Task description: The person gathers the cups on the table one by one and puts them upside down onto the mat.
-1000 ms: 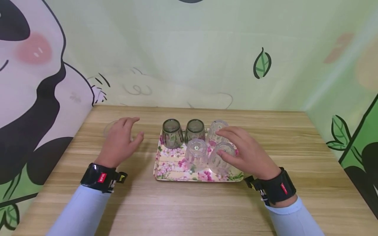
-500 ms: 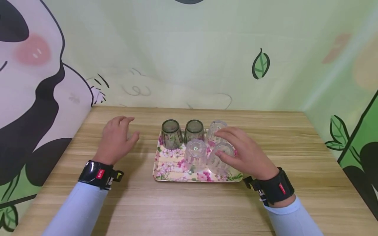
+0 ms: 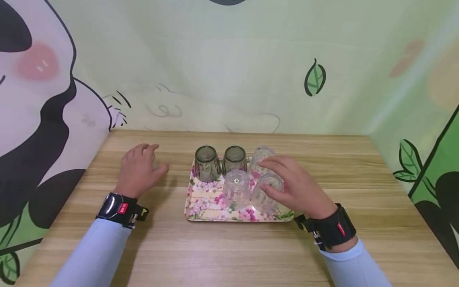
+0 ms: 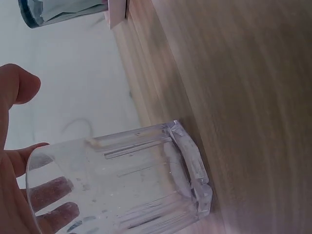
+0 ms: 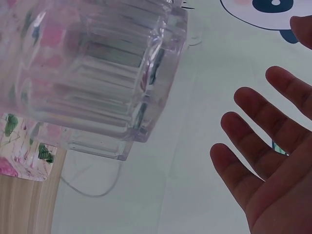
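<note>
On a floral tray [image 3: 201, 210] stand two smoky grey glasses [image 3: 207, 165] and several clear glasses [image 3: 236, 189], all upside down. My right hand [image 3: 299, 187] hovers over the tray's right side, its fingers spread and apart from the clear glass [image 5: 97, 73] seen close up in the right wrist view. At the left, my left hand [image 3: 138, 169] is around the top of another clear glass [image 4: 117, 180], which stands mouth up on the table. Its fingers [image 4: 53, 192] show through the glass, while the thumb stays clear of it. From the head view this glass is mostly hidden.
The wooden table [image 3: 215, 255] reaches back to a pale green wall [image 3: 215, 71] with panda and leaf drawings. A smoky glass [image 4: 63, 9] on the tray lies beyond the left thumb in the left wrist view.
My left hand has shifted slightly left, and the glass rim that showed beside it is now covered. My right hand and the glasses on the tray keep their places.
</note>
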Motion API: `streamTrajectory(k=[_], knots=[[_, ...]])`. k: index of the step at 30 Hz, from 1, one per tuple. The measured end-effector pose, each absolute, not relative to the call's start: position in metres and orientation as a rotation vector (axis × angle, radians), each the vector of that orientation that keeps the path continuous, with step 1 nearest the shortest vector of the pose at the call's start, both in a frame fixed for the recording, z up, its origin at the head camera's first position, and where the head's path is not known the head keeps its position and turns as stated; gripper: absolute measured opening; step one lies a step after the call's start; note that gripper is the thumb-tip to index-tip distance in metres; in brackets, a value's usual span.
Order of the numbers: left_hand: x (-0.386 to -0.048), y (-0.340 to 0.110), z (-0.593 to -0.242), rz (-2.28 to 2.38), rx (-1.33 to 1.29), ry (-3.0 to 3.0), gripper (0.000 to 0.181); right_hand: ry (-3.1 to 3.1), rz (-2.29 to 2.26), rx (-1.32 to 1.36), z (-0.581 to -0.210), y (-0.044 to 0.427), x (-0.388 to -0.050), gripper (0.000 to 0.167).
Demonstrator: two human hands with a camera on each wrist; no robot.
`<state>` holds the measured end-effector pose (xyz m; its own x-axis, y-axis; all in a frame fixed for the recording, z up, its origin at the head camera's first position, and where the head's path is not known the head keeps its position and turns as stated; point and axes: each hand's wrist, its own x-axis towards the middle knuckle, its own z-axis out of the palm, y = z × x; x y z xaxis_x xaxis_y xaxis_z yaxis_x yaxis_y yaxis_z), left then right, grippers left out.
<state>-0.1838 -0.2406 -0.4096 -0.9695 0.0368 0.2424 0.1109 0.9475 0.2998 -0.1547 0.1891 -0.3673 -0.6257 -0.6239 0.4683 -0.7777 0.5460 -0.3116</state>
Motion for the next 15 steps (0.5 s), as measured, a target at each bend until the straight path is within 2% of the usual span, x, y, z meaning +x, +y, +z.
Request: streamTrajectory(k=[10, 15], knots=[[-0.188, -0.249, -0.408, -0.409, -0.054, -2.912, 0.072, -2.477, 0.726, 1.169, -0.366, 0.189, -0.155, 0.053], [-0.191, -0.252, -0.41, -0.36, -0.048, -2.929, 0.066, -2.493, 0.725, 1.16, -0.368, 0.19, -0.154, 0.052]])
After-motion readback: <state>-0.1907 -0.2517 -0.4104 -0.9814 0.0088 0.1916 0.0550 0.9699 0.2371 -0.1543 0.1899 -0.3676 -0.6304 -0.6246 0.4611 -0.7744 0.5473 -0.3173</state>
